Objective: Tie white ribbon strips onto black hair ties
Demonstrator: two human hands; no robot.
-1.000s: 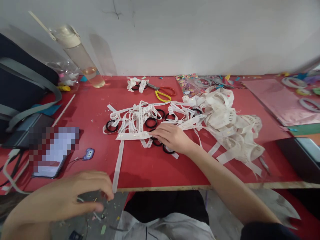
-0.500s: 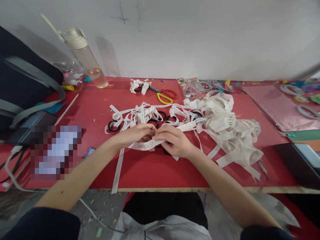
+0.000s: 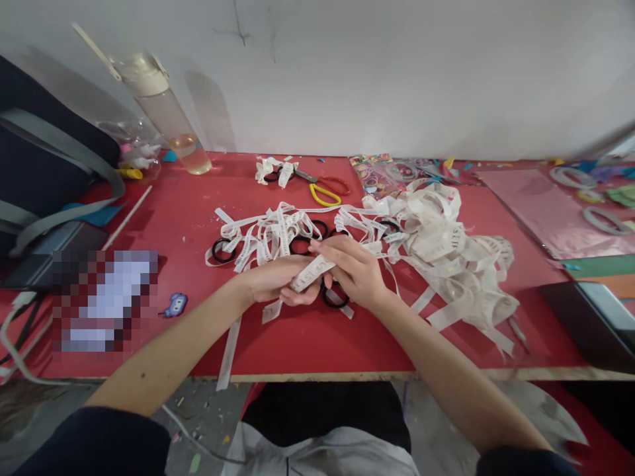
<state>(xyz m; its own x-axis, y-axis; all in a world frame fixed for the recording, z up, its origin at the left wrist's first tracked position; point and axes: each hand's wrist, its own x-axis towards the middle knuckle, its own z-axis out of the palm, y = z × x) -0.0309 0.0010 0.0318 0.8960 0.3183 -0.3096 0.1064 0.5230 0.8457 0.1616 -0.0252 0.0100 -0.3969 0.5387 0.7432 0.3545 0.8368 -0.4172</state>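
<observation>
Only got the head view here, so: my left hand (image 3: 285, 283) is palm-up with its fingers curled around a ribbon strip (image 3: 311, 272), white with printed lettering. My right hand (image 3: 356, 270) comes in from the other side, fingers closed on the upper end of that same strip. So yeah, both sets of fingers are gripping it, just above the red counter (image 3: 173, 221), though the exact pinch is partly hidden. A black ring (image 3: 336, 307) sits right beside my right hand. Behind my fingers there's a tangle of narrow printed ribbon (image 3: 270, 233), and to the right of it a big heap of wider ribbon (image 3: 436, 231). Scissors (image 3: 314, 180) with one red and one yellow handle lie farther back.
</observation>
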